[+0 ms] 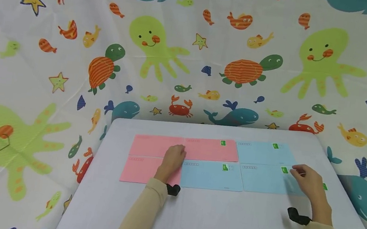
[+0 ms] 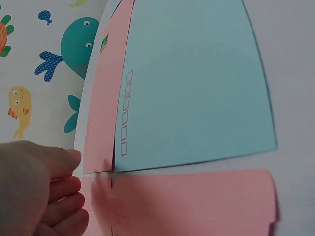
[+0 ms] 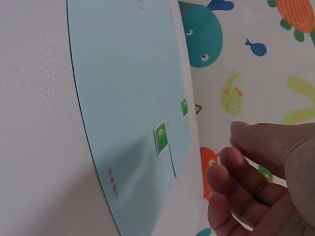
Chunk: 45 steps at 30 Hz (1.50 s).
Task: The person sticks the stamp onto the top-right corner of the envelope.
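Observation:
Pink envelopes and blue envelopes lie side by side in two rows on the white table. Over the seam between the pink ones is my left hand, its fingers loosely curled with nothing seen between them; it hides part of the pink paper. Green stamps show on the blue envelopes and on one pink envelope. My right hand hovers at the right end of the lower right blue envelope, fingers loosely bent, thumb and fingertips apart. Nothing shows in its grasp.
To the right of my right hand lies another green stamp on the white tabletop. A sea-animal printed cloth hangs behind and beside the table. Each wrist carries a black strap mount.

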### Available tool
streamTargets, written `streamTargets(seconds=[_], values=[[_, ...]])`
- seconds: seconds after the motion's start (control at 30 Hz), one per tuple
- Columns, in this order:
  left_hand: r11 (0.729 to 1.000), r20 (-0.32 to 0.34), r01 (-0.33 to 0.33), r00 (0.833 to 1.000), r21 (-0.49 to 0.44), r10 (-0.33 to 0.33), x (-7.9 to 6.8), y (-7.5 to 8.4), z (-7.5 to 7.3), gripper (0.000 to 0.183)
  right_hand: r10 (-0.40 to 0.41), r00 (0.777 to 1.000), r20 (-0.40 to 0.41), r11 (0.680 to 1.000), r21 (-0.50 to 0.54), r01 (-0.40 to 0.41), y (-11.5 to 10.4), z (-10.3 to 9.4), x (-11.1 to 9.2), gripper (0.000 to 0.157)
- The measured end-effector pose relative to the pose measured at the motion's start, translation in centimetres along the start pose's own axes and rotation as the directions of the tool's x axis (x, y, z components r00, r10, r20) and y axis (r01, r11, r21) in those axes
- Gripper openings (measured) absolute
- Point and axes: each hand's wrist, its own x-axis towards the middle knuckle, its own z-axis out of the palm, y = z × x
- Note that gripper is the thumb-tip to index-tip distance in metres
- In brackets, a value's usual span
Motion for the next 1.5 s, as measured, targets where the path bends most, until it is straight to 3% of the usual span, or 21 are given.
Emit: streamTargets(seconds=[0.13, 0.37, 0.57, 0.73, 1.0, 1.33, 1.5], values=[[1.000, -0.045, -0.001, 0.999, -0.006, 0.001, -0.3, -0.3, -0.5, 0.031, 0.025, 1.000, -0.012, 1.000, 0.015, -0.025, 0.3, -0.2, 0.0, 0.044], [0.997, -0.094, 0.071, 0.993, -0.029, -0.073, -0.8, -1.0, -1.4, 0.035, 0.103, 0.994, -0.034, 0.994, 0.048, -0.101, 1.5, -0.8, -0.4, 0.049], [0.999, -0.151, 0.054, 0.987, -0.005, -0.054, -1.2, -1.8, -2.1, 0.036, 0.148, 0.988, -0.037, 0.987, 0.075, -0.145, 2.9, -1.4, -0.9, 0.053], [0.999, -0.188, 0.047, 0.981, 0.025, -0.041, -1.5, -2.9, -3.0, 0.036, 0.206, 0.978, -0.044, 0.975, 0.090, -0.201, 3.7, -1.9, -1.2, 0.054], [0.990, -0.224, 0.118, 0.970, 0.074, -0.098, -2.4, -5.1, -4.4, 0.037, 0.264, 0.963, -0.060, 0.961, 0.107, -0.257, 4.6, -1.9, -1.2, 0.056], [0.977, -0.197, 0.196, 0.964, 0.085, -0.176, -3.7, -8.0, -5.9, 0.040, 0.312, 0.941, -0.130, 0.945, 0.139, -0.295, 6.1, -1.9, -1.0, 0.049], [0.970, -0.159, 0.222, 0.966, 0.103, -0.204, -4.2, -9.3, -7.0, 0.042, 0.386, 0.916, -0.106, 0.912, 0.194, -0.362, 6.5, -1.9, -0.6, 0.051]])
